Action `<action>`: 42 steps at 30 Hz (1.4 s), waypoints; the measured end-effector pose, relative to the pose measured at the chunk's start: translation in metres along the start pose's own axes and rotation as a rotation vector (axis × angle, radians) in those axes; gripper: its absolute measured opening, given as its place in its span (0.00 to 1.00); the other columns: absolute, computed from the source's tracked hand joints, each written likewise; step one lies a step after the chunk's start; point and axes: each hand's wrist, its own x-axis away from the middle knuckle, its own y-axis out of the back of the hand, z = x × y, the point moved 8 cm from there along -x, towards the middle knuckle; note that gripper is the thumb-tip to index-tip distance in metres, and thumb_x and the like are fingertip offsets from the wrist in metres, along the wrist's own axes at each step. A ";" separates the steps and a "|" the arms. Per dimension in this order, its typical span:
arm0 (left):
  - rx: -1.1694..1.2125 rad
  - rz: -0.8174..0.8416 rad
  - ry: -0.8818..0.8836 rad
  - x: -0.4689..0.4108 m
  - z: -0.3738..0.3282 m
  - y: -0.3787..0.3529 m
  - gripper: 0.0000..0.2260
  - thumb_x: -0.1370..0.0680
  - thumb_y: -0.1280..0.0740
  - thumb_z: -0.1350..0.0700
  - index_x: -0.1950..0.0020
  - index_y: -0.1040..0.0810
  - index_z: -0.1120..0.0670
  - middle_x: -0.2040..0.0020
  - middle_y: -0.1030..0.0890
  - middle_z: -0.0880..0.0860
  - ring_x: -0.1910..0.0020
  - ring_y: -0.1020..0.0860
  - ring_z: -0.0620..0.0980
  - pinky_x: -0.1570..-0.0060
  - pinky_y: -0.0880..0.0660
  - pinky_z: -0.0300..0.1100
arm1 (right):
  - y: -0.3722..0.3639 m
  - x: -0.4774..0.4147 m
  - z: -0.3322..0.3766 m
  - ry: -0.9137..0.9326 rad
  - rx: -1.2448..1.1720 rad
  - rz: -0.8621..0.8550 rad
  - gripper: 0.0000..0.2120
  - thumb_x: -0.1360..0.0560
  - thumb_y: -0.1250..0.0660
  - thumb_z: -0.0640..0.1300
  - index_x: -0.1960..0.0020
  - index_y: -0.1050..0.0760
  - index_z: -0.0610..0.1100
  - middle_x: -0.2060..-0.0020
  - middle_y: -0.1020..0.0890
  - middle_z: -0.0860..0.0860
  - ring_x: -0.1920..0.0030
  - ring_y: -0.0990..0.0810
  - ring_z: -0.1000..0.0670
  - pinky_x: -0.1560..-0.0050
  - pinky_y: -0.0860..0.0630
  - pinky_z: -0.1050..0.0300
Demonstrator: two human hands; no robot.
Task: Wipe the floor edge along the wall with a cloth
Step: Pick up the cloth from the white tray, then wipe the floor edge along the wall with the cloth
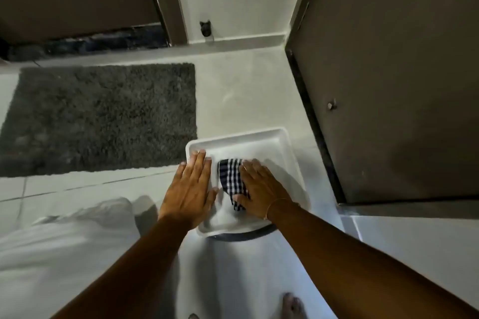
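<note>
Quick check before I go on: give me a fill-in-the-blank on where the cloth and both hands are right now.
1. The checked cloth lies inside the white ____.
2. The ____ hand rests flat on that cloth.
3. The left hand lies flat on the tray's ____ edge.
4. The grey mat lies to the ____ of the tray.

Missing words: tray; right; left; left

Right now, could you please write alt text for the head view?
Both hands reach into a white tray on the floor: the right hand presses a checked cloth, the left hand lies flat beside it. A grey mat lies left.
</note>
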 end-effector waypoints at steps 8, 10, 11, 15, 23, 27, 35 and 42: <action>-0.008 -0.076 0.004 -0.035 -0.001 -0.029 0.35 0.22 0.65 0.41 0.19 0.60 0.59 0.18 0.60 0.61 0.18 0.60 0.58 0.19 0.59 0.54 | -0.043 -0.028 -0.005 0.005 -0.112 -0.020 0.36 0.21 0.39 0.45 0.22 0.59 0.41 0.21 0.56 0.45 0.21 0.59 0.45 0.22 0.49 0.49; 0.002 -0.077 0.001 -0.035 -0.003 -0.030 0.36 0.23 0.66 0.40 0.19 0.60 0.59 0.18 0.60 0.61 0.18 0.60 0.58 0.19 0.59 0.53 | -0.039 -0.029 -0.008 0.004 -0.109 -0.076 0.33 0.21 0.41 0.39 0.22 0.55 0.42 0.21 0.52 0.46 0.21 0.54 0.46 0.25 0.40 0.47; 0.011 -0.076 0.000 -0.033 -0.004 -0.030 0.36 0.23 0.66 0.40 0.19 0.60 0.59 0.18 0.61 0.61 0.18 0.60 0.58 0.19 0.59 0.53 | -0.035 -0.029 -0.009 0.007 -0.097 -0.100 0.32 0.21 0.41 0.37 0.22 0.52 0.42 0.21 0.49 0.46 0.21 0.51 0.46 0.27 0.36 0.46; 0.025 -0.117 -0.009 -0.023 -0.012 -0.018 0.36 0.23 0.65 0.40 0.19 0.59 0.59 0.19 0.62 0.60 0.19 0.61 0.57 0.20 0.60 0.52 | -0.010 -0.021 -0.014 -0.019 -0.139 -0.232 0.28 0.22 0.39 0.36 0.25 0.43 0.44 0.24 0.37 0.45 0.25 0.39 0.45 0.33 0.29 0.46; 0.065 -0.178 -0.199 0.016 -0.102 0.014 0.32 0.19 0.58 0.42 0.19 0.57 0.58 0.18 0.62 0.57 0.20 0.64 0.55 0.20 0.59 0.52 | 0.042 0.116 -0.072 -0.224 -0.356 -0.601 0.31 0.22 0.37 0.39 0.23 0.46 0.48 0.23 0.40 0.47 0.24 0.39 0.47 0.31 0.32 0.52; 0.178 -0.194 -0.288 0.048 -0.182 -0.005 0.31 0.18 0.54 0.44 0.19 0.51 0.59 0.17 0.54 0.58 0.18 0.57 0.57 0.20 0.53 0.53 | -0.008 0.232 -0.119 -0.356 -0.409 -0.732 0.28 0.21 0.39 0.37 0.24 0.44 0.43 0.24 0.38 0.48 0.23 0.42 0.51 0.26 0.40 0.59; 0.131 -0.036 -0.397 0.063 -0.304 -0.216 0.32 0.18 0.52 0.43 0.19 0.49 0.59 0.18 0.51 0.58 0.18 0.51 0.58 0.21 0.49 0.52 | -0.266 0.377 -0.233 -0.687 -0.258 -0.479 0.29 0.30 0.36 0.30 0.30 0.31 0.41 0.30 0.27 0.44 0.30 0.28 0.42 0.30 0.31 0.50; 0.054 0.039 -0.436 0.027 -0.335 -0.378 0.33 0.19 0.57 0.40 0.19 0.49 0.58 0.18 0.49 0.56 0.18 0.49 0.57 0.22 0.51 0.49 | -0.411 0.366 -0.307 -0.809 -0.120 -0.283 0.31 0.36 0.33 0.27 0.32 0.29 0.37 0.34 0.24 0.38 0.31 0.30 0.35 0.30 0.33 0.37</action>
